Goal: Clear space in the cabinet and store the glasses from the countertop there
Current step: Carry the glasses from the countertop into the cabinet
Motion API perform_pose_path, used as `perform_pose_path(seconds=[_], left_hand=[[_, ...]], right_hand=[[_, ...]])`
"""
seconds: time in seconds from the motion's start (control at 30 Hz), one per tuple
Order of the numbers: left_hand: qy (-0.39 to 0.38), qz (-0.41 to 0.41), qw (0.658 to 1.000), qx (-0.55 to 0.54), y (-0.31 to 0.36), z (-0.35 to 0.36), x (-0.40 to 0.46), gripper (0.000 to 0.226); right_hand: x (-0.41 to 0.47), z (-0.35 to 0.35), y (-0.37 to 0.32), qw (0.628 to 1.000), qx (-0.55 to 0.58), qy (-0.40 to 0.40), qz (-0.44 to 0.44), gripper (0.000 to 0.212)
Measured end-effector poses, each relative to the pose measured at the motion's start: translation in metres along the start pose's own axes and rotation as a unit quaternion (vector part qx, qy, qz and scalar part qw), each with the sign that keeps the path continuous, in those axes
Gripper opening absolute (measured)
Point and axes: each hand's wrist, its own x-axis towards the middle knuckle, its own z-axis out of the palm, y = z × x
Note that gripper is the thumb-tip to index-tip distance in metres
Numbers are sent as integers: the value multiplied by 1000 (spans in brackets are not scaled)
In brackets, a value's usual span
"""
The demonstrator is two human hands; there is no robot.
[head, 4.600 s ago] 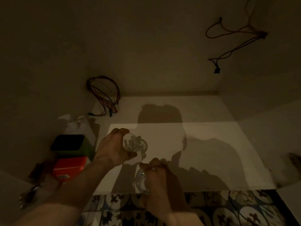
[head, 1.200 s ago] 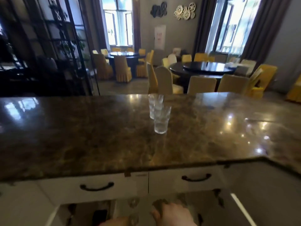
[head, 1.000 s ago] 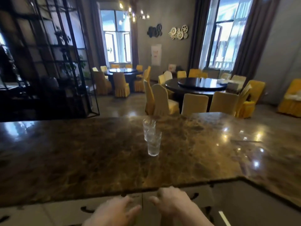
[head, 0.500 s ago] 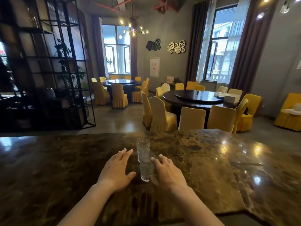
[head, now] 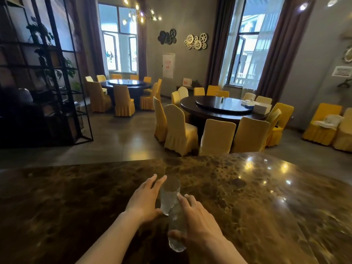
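Two clear glasses stand close together on the dark marbled countertop (head: 247, 197). The far glass (head: 170, 193) is upright. My left hand (head: 144, 201) lies against its left side with fingers straight and apart and the thumb at its base. The near glass (head: 176, 228) sits in my right hand (head: 196, 222), with the thumb low on its front and the fingers over its right side. The cabinet is out of view.
The countertop's far edge (head: 133, 161) runs across the middle of the view. Beyond it are round dark dining tables (head: 222, 109) ringed by yellow-covered chairs (head: 178, 130). A black metal shelf frame (head: 57, 82) stands at the left.
The view has risen from the dark cabinet interior to the countertop. Both hands have come up and reached the two glasses. My right hand has closed around the near one.
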Motion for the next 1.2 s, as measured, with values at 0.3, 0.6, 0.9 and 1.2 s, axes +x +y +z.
perform_pose_path(seconds=[0.3, 0.6, 0.9, 1.2], left_hand=[[-42, 73, 996, -30, 12, 15, 55, 105], [36, 23, 999, -24, 15, 5, 11, 89], [89, -64, 994, 17, 36, -53, -127, 87], [99, -94, 991, 4, 95, -58, -304, 88]], right_hand=[[9, -1, 5, 999, 25, -22, -14, 103], [-6, -7, 3, 999, 2, -5, -43, 89], [-96, -27, 14, 993, 18, 17, -113, 91], [-202, -5, 8, 975, 25, -38, -216, 89]])
